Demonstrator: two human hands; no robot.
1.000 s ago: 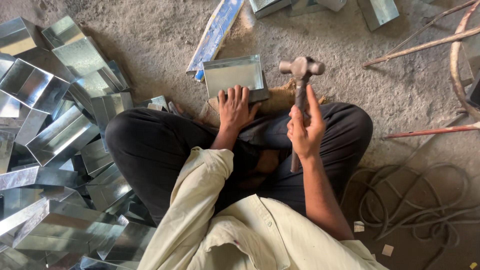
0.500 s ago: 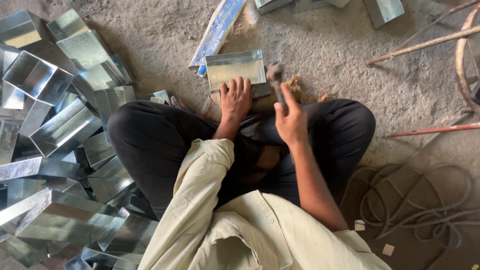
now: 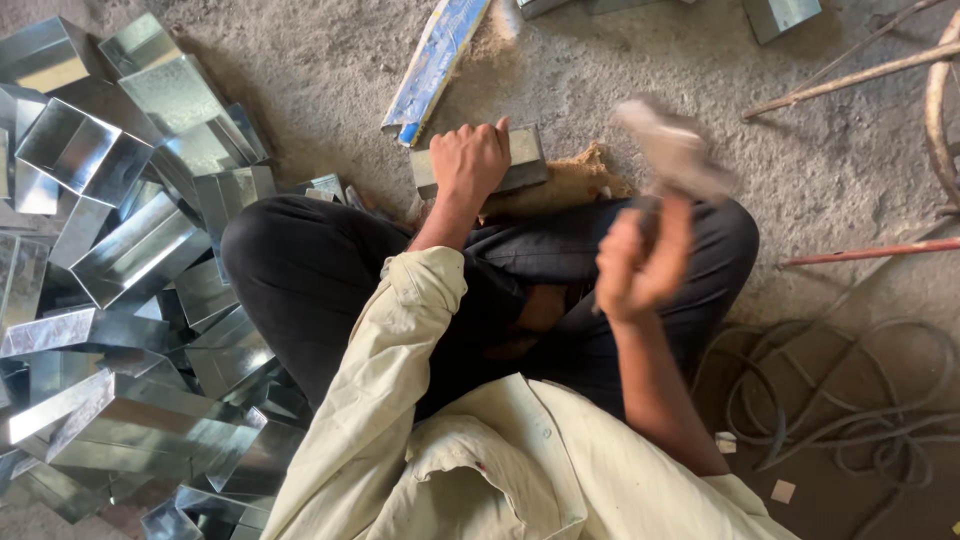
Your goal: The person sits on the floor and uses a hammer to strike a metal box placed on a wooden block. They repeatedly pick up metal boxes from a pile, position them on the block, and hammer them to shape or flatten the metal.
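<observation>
I sit cross-legged on a concrete floor. My left hand (image 3: 472, 160) grips a shiny sheet-metal box piece (image 3: 522, 160), which stands on its edge on a wooden block (image 3: 565, 190) in front of my legs. My right hand (image 3: 638, 262) is closed around the handle of a hammer (image 3: 672, 148). The hammer head is raised and blurred, up and to the right of the metal piece.
A large heap of folded sheet-metal boxes (image 3: 120, 260) fills the left side. A blue strip (image 3: 436, 62) lies on the floor beyond the piece. Thin rods (image 3: 850, 72) lie at the right, coiled cable (image 3: 840, 400) at the lower right, more metal pieces (image 3: 782, 14) along the top.
The hammer came down beside the metal piece and has swung back up. My left hand has turned the piece from lying flat onto its edge.
</observation>
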